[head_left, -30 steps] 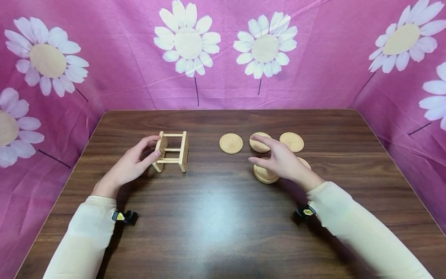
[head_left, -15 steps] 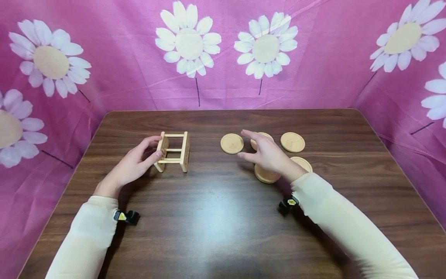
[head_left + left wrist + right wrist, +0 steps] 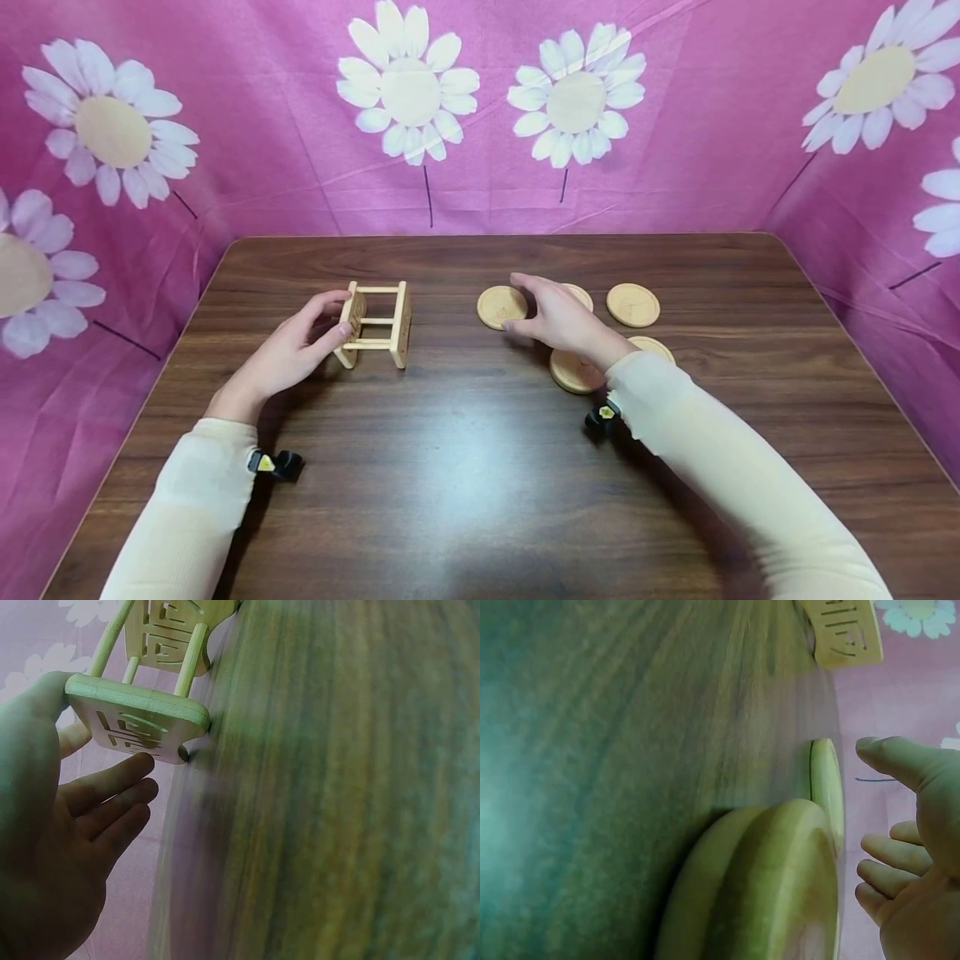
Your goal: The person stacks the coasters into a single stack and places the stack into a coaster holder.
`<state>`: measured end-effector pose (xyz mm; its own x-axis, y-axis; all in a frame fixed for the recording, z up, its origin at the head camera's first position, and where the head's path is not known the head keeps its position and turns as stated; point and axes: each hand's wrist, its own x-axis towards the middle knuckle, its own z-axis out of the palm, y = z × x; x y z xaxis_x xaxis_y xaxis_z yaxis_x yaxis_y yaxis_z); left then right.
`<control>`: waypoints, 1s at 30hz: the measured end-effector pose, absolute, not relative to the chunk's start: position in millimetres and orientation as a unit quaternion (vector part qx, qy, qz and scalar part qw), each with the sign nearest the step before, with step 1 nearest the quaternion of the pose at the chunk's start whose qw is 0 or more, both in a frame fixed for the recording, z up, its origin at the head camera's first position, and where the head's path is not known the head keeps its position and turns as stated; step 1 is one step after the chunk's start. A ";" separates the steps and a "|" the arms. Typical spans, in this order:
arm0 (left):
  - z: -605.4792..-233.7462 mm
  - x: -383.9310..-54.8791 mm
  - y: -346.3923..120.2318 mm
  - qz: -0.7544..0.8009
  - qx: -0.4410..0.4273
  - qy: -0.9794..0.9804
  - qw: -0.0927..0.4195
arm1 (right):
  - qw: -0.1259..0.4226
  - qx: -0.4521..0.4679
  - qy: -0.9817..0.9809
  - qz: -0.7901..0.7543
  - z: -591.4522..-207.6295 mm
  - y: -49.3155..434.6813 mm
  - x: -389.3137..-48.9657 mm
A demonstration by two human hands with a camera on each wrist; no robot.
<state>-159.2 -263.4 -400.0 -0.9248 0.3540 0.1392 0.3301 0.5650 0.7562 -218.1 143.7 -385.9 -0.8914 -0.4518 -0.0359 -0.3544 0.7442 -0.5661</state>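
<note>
Although the two hands sit well apart on my feed, I can make out both: the left hand (image 3: 281, 358) pinches the wooden rack (image 3: 377, 321) by its nearest side panel (image 3: 135, 724), thumb and a finger against it, so the rack stands just to the right of that hand, its rungs (image 3: 193, 660) running away from the grip toward the opposite panel (image 3: 401, 329); from the left wrist I see three more fingers (image 3: 105, 784) stretched out close to the held panel, though I can't tell whether they press on it. I read the right hand (image 3: 566, 317) as unclenched and holding nothing, its thumb (image 3: 892, 757) parted from the fingers. The leftmost disc (image 3: 495, 307) lies just off that thumb, on the side facing the left hand and the rack; a second disc (image 3: 579, 294) peeks out from behind the right hand, a third disc (image 3: 633, 305) lies to its right, a fourth disc (image 3: 572, 375) sits on its near side, partly hidden by it, and a fifth disc (image 3: 654, 345) shows from behind the wrist. Below both hands I have the dark wooden table (image 3: 450, 467), and past them the pink cloth (image 3: 487, 83) with white daisies (image 3: 408, 92)
</note>
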 end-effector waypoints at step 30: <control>-400.9 -158.3 -264.1 0.419 0.186 0.888 0.019 | 0.095 -0.225 0.942 -0.231 -396.5 143.9 -230.9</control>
